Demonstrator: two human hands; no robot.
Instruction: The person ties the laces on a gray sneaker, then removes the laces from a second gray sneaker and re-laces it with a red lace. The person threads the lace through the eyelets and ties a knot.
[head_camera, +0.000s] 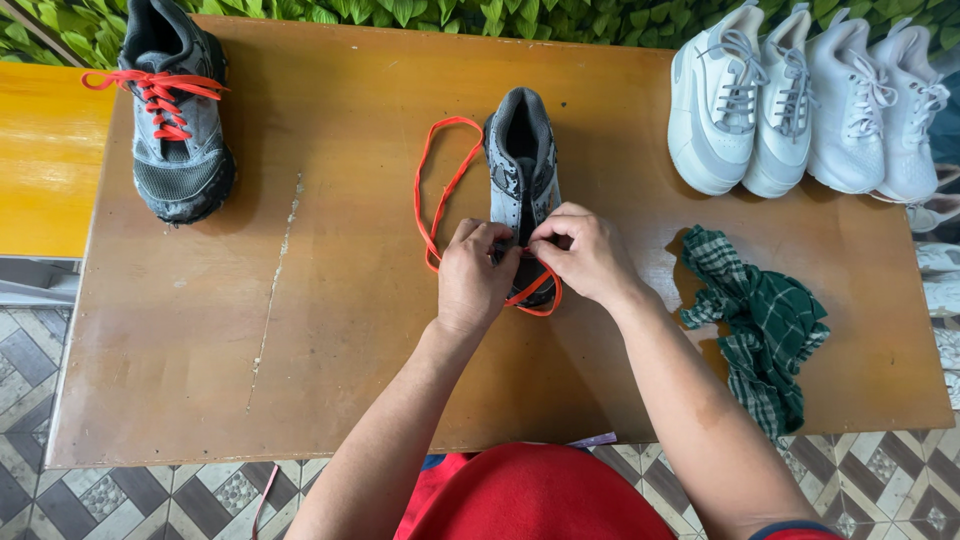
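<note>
On the brown bench (300, 330), a grey shoe (520, 150) stands in the middle with its toe toward the person. The left hand (472, 275) and the right hand (585, 252) are both closed, pinching the orange lace (435, 190) at the toe end. The lace loops out on the left of the shoe. A green checked cloth (765, 330) lies near the right hand.

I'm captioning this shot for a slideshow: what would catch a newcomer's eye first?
First, the orange lace looping left of the grey shoe at the table's centre, where the left hand and right hand pinch it at the toe end. Next, the matching laced grey shoe at the far left corner, four white sneakers far right, and a crumpled green checked cloth right.
</note>
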